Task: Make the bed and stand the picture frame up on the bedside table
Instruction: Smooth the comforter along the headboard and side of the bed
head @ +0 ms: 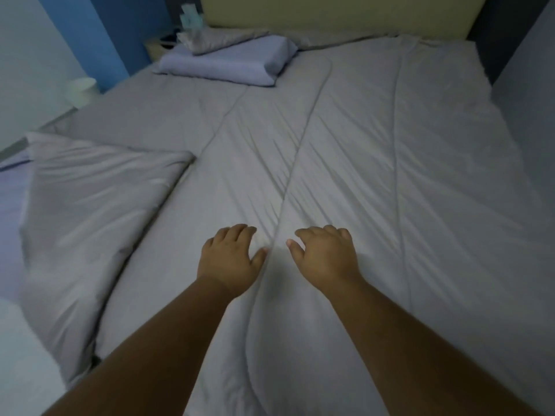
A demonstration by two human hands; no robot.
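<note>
Both palms spread flat at lower centre, left hand [229, 256] and right hand [326, 255], holding nothing, pressing grey duvet [375, 163] to smooth creases; bedside table [157, 48] upper left, picture frame not discernible

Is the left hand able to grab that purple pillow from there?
Probably not yet. The left hand lies flat on the grey duvet near the foot of the bed; the purple pillow sits far up by the headboard. Nothing blocks it, but the person would need to move closer.
</note>
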